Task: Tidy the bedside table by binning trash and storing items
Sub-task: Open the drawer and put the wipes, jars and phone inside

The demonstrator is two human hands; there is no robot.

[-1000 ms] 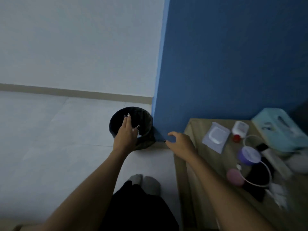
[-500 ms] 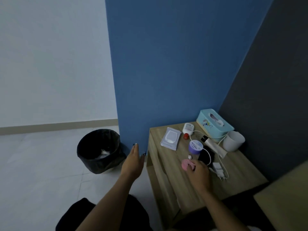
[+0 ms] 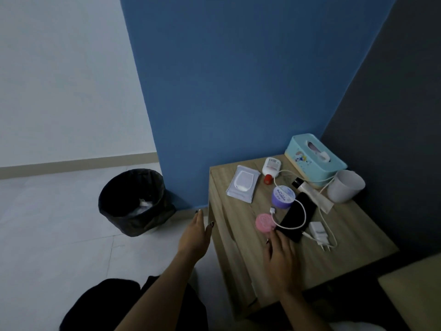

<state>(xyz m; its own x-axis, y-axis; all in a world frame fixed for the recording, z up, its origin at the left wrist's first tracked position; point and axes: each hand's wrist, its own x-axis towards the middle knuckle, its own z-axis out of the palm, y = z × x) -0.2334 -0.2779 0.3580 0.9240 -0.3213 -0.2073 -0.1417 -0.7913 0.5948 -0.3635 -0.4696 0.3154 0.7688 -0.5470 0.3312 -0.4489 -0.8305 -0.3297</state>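
Note:
The wooden bedside table (image 3: 353,237) carries a wet-wipes pack (image 3: 243,183), a small white bottle with a red cap (image 3: 270,169), a purple tub (image 3: 282,196), a pink round case (image 3: 265,222), a black phone (image 3: 298,218), a white cable and charger (image 3: 317,231), a white tube (image 3: 312,194), a white cup (image 3: 344,189) and a teal tissue box (image 3: 312,160). My right hand (image 3: 280,255) lies flat and empty on the table, fingertips just below the pink case and phone. My left hand (image 3: 195,236) hovers open beside the table's left edge.
A black lined bin (image 3: 136,201) with crumpled white trash inside stands on the pale tiled floor, left of the table against the blue wall. A dark wall borders the table's right side. A pale surface (image 3: 412,292) shows at lower right.
The view swung right from the bin to the table. My left hand withdrew from the bin's rim. My right hand moved onto the tabletop and now rests below the pink case.

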